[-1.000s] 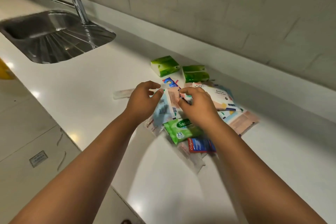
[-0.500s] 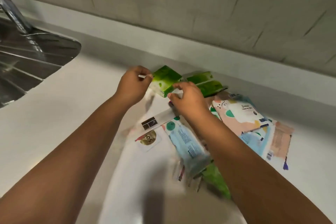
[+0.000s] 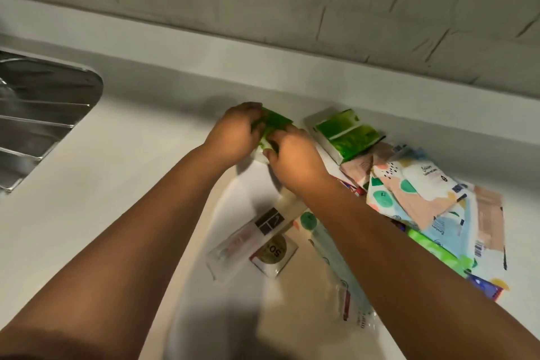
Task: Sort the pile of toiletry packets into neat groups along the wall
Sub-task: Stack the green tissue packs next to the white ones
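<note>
Nearby, "50" on a square sachet point(image 3: 273, 253)

We are looking at what seems to be a home kitchen or utility counter. A white countertop point(image 3: 87, 172) runs under a wall of pale brick-shaped tiles point(image 3: 292, 3), with a low white upstand between them. At the left edge we see a stainless steel sink point(image 3: 38, 114) with a ribbed draining board set into the counter. The light is dim, so we cannot tell the room's wider layout.
</note>
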{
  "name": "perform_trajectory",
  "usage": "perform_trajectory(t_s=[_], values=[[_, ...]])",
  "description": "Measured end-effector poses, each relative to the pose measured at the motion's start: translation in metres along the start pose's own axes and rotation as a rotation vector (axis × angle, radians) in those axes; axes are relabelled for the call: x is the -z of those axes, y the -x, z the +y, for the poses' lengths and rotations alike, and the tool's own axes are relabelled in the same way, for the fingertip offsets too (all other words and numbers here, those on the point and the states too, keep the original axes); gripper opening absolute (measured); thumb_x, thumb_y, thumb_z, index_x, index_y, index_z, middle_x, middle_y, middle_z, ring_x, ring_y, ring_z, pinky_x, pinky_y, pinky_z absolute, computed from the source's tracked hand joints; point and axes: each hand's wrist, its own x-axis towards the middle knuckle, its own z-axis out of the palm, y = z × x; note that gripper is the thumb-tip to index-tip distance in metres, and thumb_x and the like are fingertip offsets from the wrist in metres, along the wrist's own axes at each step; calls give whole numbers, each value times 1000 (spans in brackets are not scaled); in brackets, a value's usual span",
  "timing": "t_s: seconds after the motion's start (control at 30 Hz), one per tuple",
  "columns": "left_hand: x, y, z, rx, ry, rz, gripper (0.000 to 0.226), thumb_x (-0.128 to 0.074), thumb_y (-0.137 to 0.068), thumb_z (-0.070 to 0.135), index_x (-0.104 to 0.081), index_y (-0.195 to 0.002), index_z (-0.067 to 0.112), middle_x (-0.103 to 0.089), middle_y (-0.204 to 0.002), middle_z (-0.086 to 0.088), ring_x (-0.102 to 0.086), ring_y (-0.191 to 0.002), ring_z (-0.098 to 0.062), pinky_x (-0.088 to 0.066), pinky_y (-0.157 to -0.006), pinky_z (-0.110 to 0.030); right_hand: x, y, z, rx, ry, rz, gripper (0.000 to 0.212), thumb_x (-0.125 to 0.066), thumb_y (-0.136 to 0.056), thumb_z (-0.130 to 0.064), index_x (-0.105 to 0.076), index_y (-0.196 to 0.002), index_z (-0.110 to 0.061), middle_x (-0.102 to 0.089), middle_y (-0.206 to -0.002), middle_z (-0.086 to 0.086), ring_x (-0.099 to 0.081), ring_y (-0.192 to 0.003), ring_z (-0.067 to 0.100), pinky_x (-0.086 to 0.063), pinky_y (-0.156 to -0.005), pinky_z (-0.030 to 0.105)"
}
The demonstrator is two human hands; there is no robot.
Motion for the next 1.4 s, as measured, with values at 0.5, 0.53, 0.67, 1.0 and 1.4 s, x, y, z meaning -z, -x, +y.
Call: perform_trajectory(t_s=[0.5, 0.53, 0.67, 1.0, 1.4], values=[[53, 100, -51, 313, -139, -8, 32, -59, -87, 41, -60, -119, 35, -59, -124, 6, -53, -113, -22, -42, -93, -41, -20, 51, -73, 229, -73, -118, 30, -52, -88, -34, -68, -108, -18, -62, -121, 2, -45, -116, 25, -40, -93, 37], [55, 110, -51, 337, -108, 0, 33, -61, -86, 41, -61, -118, 34, -60, -122, 5, -55, -109, -23, -44, -93, -42, -20, 57, -79, 247, -14, -92, 34, -51, -88, -43, -69, -104, -19, -61, -118, 1, -44, -112, 25, -40, -90, 37], [65, 156, -48, 440, 60, 44, 36, -66, -84, 34, -62, -119, 25, -62, -119, 1, -59, -94, -19, -47, -87, -33, -23, 87, -101, 307, 59, -23, 53, -50, -80, -66, -69, -88, -16, -54, -96, 5, -42, -97, 25, -38, -79, 38], [72, 270, -13, 603, 37, 207, 37, -68, -84, 27, -62, -119, 20, -57, -109, 0, -56, -89, -15, -41, -78, -26, -35, 157, -110, 439, -104, -154, 47, -63, -84, -36, -57, -125, -15, -53, -128, 9, -42, -118, 30, -39, -97, 39], [31, 347, 43, 353, -147, 202, 27, -69, -82, 30, -68, -105, 16, -63, -104, -5, -53, -97, -27, -40, -81, -32, -40, 242, -81, 449, -250, -141, 48, -57, -92, -32, -49, -136, -13, -43, -145, 10, -33, -136, 27, -25, -111, 33]])
